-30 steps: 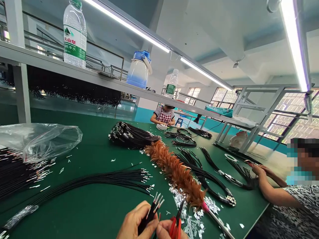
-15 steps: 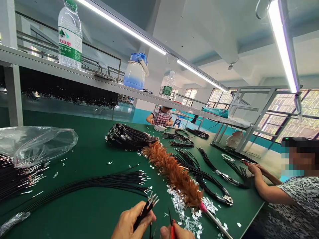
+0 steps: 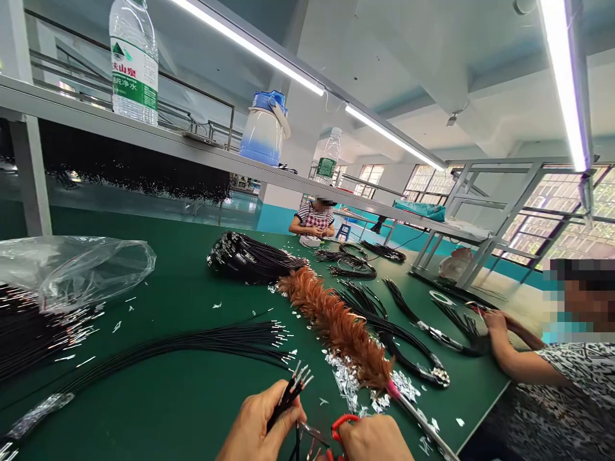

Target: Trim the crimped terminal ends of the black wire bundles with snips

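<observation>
My left hand is closed around a small bunch of black cables, their pale stripped ends pointing up and away. A pair of red-handled scissors sits in my right hand, with the blades reaching left to just below the held bunch. Whether the blades touch a cable I cannot tell. Behind my left hand a longer bundle of black cables lies across the green table, wrapped in clear film at its left end.
A brown feather duster lies among white scraps. Farther back are a large cable bundle and several looped ones. A plastic bag covers cables at left. One co-worker sits at right, another across the table.
My right hand has turned and shifted right, so the scissors now point left towards the cables, their red handle loop showing. My left hand has moved slightly right and up with its bunch.
</observation>
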Action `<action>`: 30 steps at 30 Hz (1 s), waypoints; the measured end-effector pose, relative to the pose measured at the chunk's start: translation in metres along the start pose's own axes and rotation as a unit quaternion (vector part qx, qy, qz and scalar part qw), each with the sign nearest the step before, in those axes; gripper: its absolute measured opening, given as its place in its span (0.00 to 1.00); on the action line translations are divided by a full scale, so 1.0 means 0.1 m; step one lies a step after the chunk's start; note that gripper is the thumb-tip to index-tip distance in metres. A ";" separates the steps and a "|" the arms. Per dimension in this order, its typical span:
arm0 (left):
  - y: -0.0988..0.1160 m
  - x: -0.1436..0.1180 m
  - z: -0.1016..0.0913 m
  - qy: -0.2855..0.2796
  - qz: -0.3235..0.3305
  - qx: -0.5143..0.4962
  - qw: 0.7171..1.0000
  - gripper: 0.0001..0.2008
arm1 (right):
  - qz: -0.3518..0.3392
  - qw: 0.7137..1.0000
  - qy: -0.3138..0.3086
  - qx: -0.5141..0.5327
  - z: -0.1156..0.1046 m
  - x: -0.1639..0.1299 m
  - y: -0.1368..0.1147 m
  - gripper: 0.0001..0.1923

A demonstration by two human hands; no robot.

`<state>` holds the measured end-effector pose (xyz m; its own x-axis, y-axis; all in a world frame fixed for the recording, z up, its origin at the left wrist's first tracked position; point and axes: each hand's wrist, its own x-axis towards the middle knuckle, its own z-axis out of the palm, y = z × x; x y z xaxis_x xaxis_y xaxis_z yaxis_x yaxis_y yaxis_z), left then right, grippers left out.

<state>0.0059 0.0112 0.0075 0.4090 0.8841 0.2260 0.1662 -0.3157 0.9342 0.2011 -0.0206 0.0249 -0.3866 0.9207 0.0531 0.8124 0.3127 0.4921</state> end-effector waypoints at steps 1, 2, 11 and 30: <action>0.02 0.00 0.00 0.000 0.001 0.000 1.000 0.18 | -0.001 1.000 -0.012 -0.002 0.00 0.01 0.00 0.12; 0.03 -0.01 0.00 0.000 0.002 0.000 1.000 0.18 | -0.003 1.000 -0.024 -0.002 0.00 0.02 0.00 0.13; 0.02 0.00 0.00 0.001 0.017 -0.002 1.000 0.16 | 0.011 1.000 -0.017 -0.015 -0.10 0.06 -0.05 0.14; 0.02 0.01 -0.07 -0.044 -0.049 -0.033 0.997 0.05 | 0.004 0.999 -0.051 0.009 -0.18 -0.03 0.00 0.06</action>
<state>0.0006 0.0141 0.0115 0.4705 0.8755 0.1100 0.1506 -0.2026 0.9676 0.1942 -0.0274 0.0407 -0.3350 0.9417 -0.0318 0.8236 0.3090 0.4756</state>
